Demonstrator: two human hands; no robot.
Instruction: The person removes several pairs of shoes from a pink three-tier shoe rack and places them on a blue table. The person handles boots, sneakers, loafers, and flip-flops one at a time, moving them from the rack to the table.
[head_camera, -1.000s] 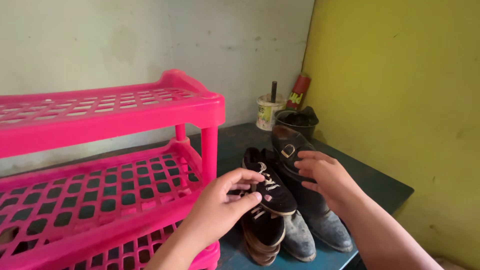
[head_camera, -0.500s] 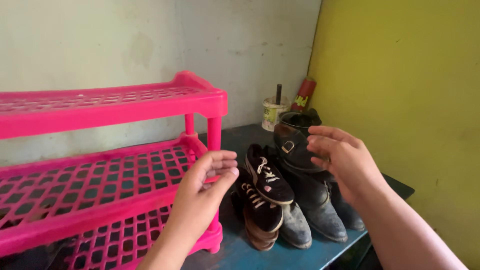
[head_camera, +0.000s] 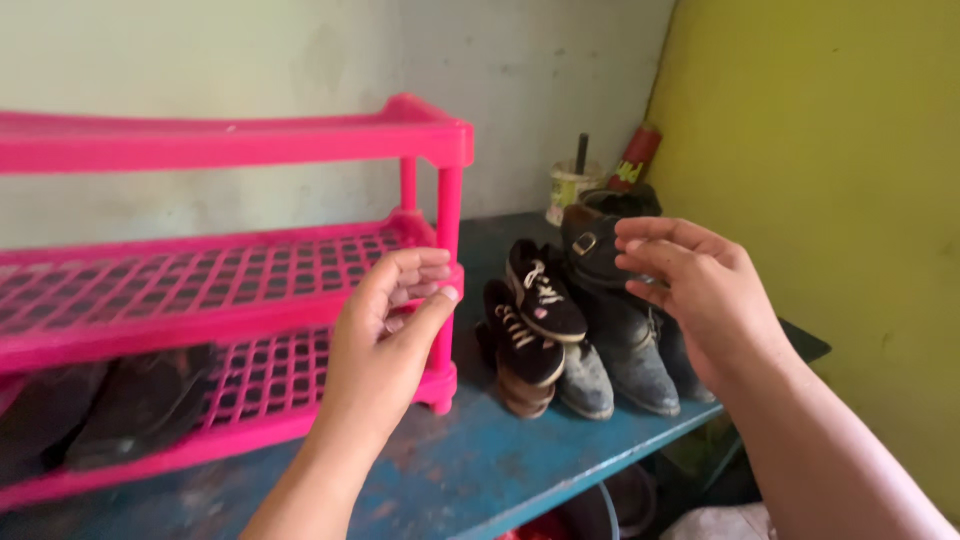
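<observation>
My left hand (head_camera: 385, 335) hovers with curled fingers in front of the right end of a pink plastic shoe rack (head_camera: 230, 290), holding nothing. My right hand (head_camera: 700, 290) is raised, fingers loosely bent, in front of a pair of dusty black boots (head_camera: 620, 320), empty too. Between my hands lies a small pile of black lace-up sneakers (head_camera: 535, 320) on a blue table (head_camera: 470, 470). Dark shoes (head_camera: 110, 400) sit on the rack's lowest shelf at the left.
A small white cup with a stick in it (head_camera: 572, 185) and a red can (head_camera: 637, 160) stand at the back by the grey wall. A yellow-green wall (head_camera: 840, 180) closes the right side. The table's front edge runs just below my arms.
My left hand has let go of the sneakers and drawn back toward the rack. My right hand lifted off the boot. The view has dropped lower, showing the rack's bottom shelf.
</observation>
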